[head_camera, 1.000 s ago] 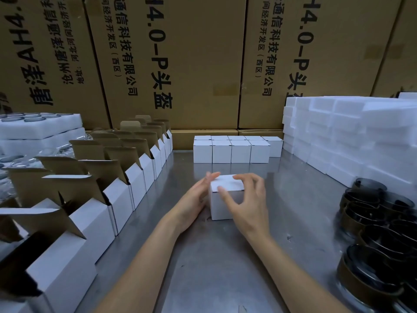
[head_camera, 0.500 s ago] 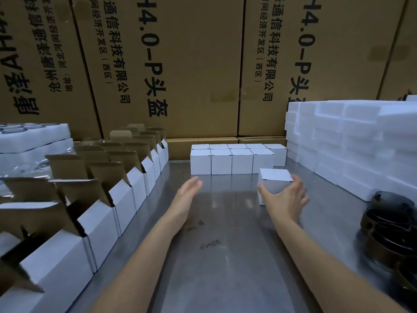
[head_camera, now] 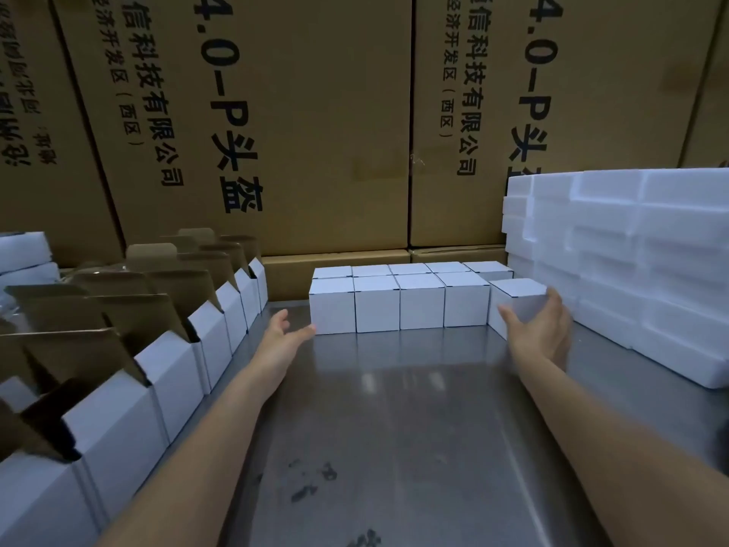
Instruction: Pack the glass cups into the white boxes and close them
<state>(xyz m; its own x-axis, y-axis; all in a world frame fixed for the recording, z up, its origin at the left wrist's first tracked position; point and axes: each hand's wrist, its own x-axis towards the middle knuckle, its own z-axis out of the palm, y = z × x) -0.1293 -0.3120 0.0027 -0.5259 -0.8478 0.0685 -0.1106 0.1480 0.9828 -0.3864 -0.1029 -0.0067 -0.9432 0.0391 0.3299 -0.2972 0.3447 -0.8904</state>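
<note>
A closed white box sits at the right end of the front row of closed white boxes at the back of the metal table. My right hand grips its near side, thumb on the left face and fingers round the right edge. My left hand hovers flat with straight fingers just left of the row's first box, holding nothing. No glass cup shows in this view.
A line of open white boxes with raised brown flaps runs along the left. White foam blocks are stacked at the right. Large brown cartons form a wall behind. The steel tabletop lies between my arms.
My right hand carried the closed box from the table's middle to the back right, against the row's end. My left hand let go and moved forward. The camera tilted up.
</note>
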